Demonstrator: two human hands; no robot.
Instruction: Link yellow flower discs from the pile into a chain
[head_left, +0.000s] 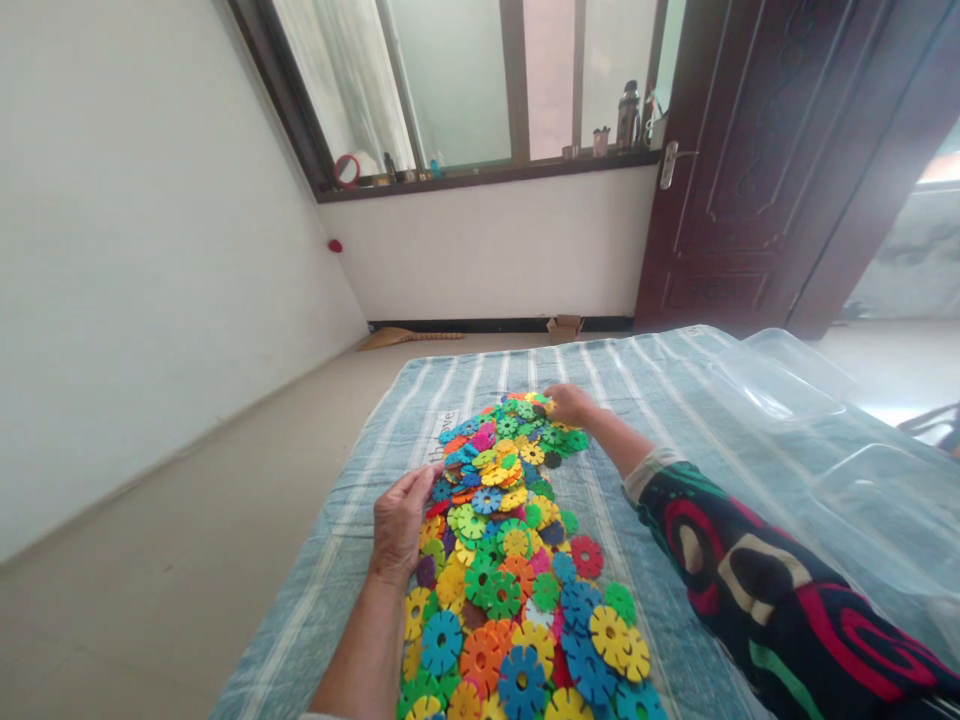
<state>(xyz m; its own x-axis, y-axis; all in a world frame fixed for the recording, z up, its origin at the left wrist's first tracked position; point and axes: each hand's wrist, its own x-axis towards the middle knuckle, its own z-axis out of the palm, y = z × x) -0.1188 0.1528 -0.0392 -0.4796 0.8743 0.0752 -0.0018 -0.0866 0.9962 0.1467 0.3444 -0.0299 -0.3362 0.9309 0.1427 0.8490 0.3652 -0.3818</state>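
Observation:
A long pile of flat, notched plastic flower discs (502,585) in blue, green, yellow, orange, red and purple runs across a striped blue cloth (330,560). My left hand (403,522) rests at the pile's left side, its outstretched fingers touching the edge discs near the middle. At the far right end, my right hand (570,405) reaches over green and yellow discs (555,435) with its fingers extended; their tips are partly hidden. I see no disc clearly lifted by either hand. One red disc (586,556) lies at the right edge of the heap.
Two clear plastic bins (780,375) lie on the right of the cloth. Beyond its far edge, a broom (409,338) and a small cardboard box (564,328) are on the floor. A windowsill (487,176) holds a thermos (628,115). A dark red door (735,180) stands at the right.

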